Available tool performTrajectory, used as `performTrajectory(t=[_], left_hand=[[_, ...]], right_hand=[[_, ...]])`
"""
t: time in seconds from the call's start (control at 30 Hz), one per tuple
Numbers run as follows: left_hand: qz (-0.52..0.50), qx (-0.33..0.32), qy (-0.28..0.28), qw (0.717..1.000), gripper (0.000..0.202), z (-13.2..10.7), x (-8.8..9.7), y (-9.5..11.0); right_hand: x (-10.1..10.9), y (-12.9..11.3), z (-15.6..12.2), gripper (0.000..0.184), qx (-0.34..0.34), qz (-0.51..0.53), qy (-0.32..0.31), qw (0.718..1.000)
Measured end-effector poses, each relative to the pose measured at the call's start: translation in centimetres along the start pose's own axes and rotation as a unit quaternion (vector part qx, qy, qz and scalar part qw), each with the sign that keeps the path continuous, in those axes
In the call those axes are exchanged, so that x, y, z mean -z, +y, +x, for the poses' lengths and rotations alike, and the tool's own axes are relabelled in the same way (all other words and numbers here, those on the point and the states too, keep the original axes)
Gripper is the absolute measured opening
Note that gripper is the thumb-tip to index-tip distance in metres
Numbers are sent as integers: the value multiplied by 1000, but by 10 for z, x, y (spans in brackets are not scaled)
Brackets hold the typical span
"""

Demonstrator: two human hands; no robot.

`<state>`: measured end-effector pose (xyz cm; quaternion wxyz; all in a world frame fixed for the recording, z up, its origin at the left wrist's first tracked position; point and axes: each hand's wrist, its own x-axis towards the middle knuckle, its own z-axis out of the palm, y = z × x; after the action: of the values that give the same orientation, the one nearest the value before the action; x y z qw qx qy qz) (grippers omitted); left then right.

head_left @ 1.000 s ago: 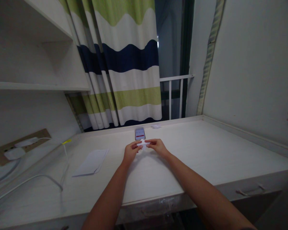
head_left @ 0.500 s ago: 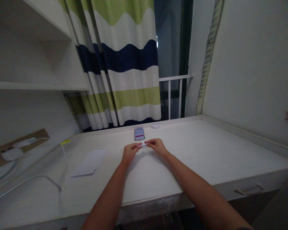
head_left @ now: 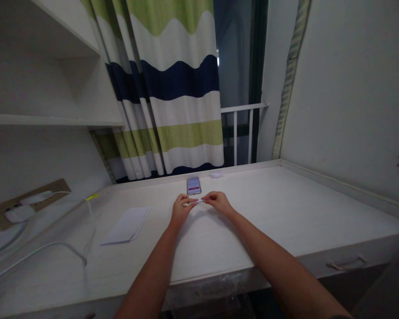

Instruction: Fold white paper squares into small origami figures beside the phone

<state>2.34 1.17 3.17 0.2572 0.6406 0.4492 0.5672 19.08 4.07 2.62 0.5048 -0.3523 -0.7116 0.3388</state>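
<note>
- left hand (head_left: 182, 210): narrow pinch, fingertips closed on the left end of a thin white strip (head_left: 194, 201)
- right hand (head_left: 219, 203): same narrow pinch on the strip's right end
- strip: held taut-looking and roughly level between both hands, just above the desk, material too small to tell
- smartphone (head_left: 193, 185): lay flat just beyond the hands, not touching them, screen lit with a red bar
- white desk (head_left: 286, 212): both forearms reached out over it, wrists off the surface as far as the view showed
- white envelope (head_left: 126, 226): lay flat left of the hands, well apart from them
- small white scrap (head_left: 215, 175): sat at the back edge of the desk, right of the smartphone
- white cable (head_left: 36, 252): ran along the desk's left side, up to white plugs (head_left: 19, 213) in a wall socket strip (head_left: 29, 204)
- yellow tag (head_left: 92, 196): sat on a thin cord near the desk's back left corner
- striped curtain (head_left: 173, 88): green, white and navy, hung behind the desk beside a white window railing (head_left: 242, 128)
- white shelf (head_left: 53, 119): ran above the desk on the left
</note>
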Motion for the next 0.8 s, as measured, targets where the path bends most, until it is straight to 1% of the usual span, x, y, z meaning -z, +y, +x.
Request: performTrajectory(t=[0.07, 0.17, 0.27, 0.43, 0.53, 0.67, 0.8], left_hand=[[0, -16, 5, 1000, 18, 0, 0, 1], [-23, 10, -30, 999, 15, -1, -1, 2], [-33, 38, -43, 998, 15, -2, -2, 2], [-42, 41, -45, 997, 17, -2, -2, 2], [-49, 42, -55, 996, 19, -2, -2, 4], [-73, 52, -77, 993, 28, -3, -5, 2], [-80, 73, -98, 989, 20, -3, -7, -5]], right_hand=[[1, 0, 0, 14, 27, -11, 11, 1000], [2, 2, 0, 14, 57, -17, 13, 998], [0, 3, -1, 17, 45, -17, -5, 999], [-2, -4, -4, 18, 36, -38, -16, 999], [-2, -8, -5, 17, 32, -27, -16, 999], [-3, -6, -4, 18, 19, -2, -11, 1000], [-5, -3, -3, 19, 5, 17, -19, 1000]])
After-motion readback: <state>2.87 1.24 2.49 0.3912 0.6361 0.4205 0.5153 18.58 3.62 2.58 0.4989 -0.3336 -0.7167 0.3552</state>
